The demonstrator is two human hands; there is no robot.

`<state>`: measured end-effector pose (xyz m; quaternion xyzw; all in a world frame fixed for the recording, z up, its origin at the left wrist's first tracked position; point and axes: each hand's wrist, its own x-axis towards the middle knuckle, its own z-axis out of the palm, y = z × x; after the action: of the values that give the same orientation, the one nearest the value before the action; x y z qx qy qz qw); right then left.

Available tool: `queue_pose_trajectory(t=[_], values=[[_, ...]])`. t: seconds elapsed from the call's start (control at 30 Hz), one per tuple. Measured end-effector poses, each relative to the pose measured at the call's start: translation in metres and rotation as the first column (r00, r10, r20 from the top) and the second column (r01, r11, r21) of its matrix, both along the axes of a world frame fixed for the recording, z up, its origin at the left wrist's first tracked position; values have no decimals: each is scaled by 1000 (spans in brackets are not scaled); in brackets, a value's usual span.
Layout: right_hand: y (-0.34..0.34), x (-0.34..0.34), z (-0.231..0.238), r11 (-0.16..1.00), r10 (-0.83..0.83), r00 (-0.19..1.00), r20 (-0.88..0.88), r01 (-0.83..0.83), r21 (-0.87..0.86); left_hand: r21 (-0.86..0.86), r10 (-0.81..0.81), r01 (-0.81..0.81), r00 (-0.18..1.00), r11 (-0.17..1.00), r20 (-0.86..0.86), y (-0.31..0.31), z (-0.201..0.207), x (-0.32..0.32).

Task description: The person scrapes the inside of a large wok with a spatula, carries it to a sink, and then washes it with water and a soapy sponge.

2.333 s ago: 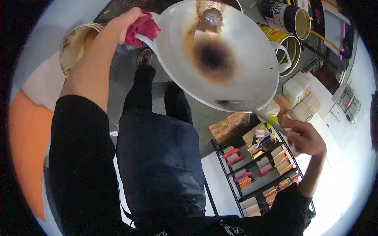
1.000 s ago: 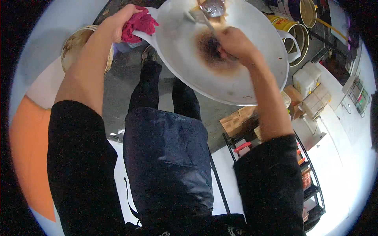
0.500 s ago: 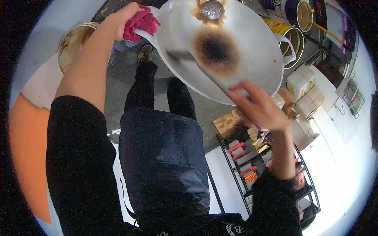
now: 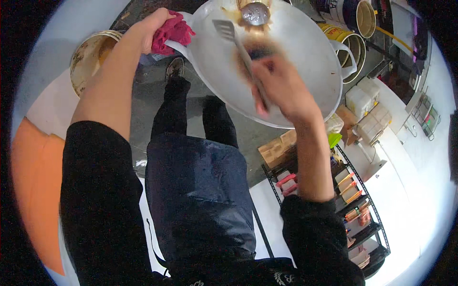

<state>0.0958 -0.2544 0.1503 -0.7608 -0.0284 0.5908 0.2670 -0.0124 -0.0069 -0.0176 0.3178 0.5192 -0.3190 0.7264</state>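
Note:
A large pale metal wok [image 4: 305, 90] fills the upper middle, with a dark scorched patch on its inside. My left hand [image 4: 151, 29] is closed on a crumpled dark red cloth [image 4: 172, 34] wrapped round the wok's left handle. Over the wok, my right hand [image 4: 281, 83] grips a slotted spatula [image 4: 245, 55], its head toward the far left of the wok. Motion blurs the fingers of this hand. At the wok's far side lies a shiny round spot [image 4: 255, 14] with brown residue round it; I cannot tell whether it is liquid or metal.
A stained bucket [image 4: 78, 62] stands left, partly behind my forearm. Yellow [image 4: 355, 45] and dark blue [image 4: 366, 18] cans stand open beyond the wok's right handle. A cardboard box [image 4: 276, 150], white containers [image 4: 362, 100] and a black shelf rack [image 4: 365, 200] with packages are at right.
My right hand has moved up and left over the wok with the spatula, which now stands steeper with its head farther away. My left hand and the wok have hardly moved.

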Motion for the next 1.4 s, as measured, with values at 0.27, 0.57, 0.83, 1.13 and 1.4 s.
queue_pose_trajectory(t=[0.27, 0.57, 0.83, 1.13, 1.4], values=[[12, -68, -38, 993, 21, 961, 277, -53, 107, -90, 43, -40, 999, 995, 32, -2, -10, -3], [42, 26, -235, 978, 144, 761, 632, -208, 28, -73, -11, 16, 997, 997, 75, -4, -4, 14], [12, 41, -34, 958, 283, 926, 250, -286, -29, -59, 19, -18, 1000, 998, 14, 16, 1, 13], [7, 61, 12, 862, 463, 876, -136, -480, -163, 68, -82, 81, 996, 994, 24, 63, 18, 59], [41, 92, -132, 814, 556, 802, 220, -471, -341, 24, -260, 262, 962, 965, -83, 57, 12, 86]])
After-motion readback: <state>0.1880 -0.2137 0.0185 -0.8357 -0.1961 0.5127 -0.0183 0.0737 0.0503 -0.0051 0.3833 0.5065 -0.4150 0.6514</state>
